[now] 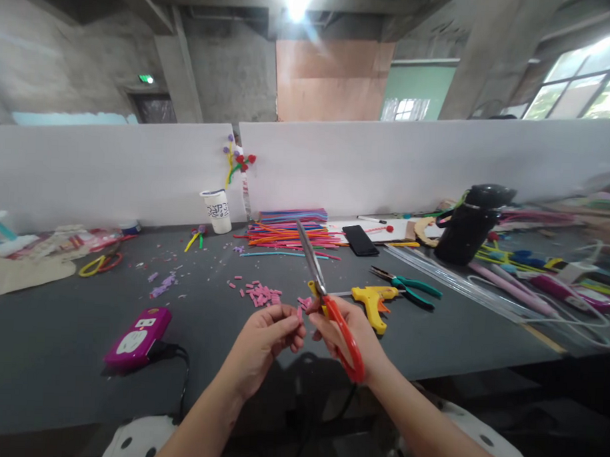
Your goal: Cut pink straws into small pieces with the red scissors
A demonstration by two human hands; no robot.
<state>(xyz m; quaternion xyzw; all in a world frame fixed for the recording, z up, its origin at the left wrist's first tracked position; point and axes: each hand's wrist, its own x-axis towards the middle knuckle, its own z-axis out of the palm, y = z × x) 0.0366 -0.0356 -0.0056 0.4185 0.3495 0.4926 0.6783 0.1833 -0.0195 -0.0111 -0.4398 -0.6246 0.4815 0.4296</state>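
Note:
Between the thumb and fingertips of my left hand (270, 340) is a small pink strip (299, 313), like a short cut piece of pipe cleaner. My right hand (351, 330) is closed around a pair of scissors (345, 340) with red handles, their blades pointing up and away from me. The fingertips of both hands are close together above the front of the table. Just beyond them lies a loose pile of short pink pieces (262, 294), with a few more partly hidden behind my right fingers.
Beyond are coloured pipe cleaners (295, 235), a phone (360, 240) and a paper cup (217, 212). A yellow glue gun (375, 304), pliers (410, 285) and a black jug (470, 224) stand or lie right. Left are a purple device (140, 336) with a cable and purple scraps (163, 285).

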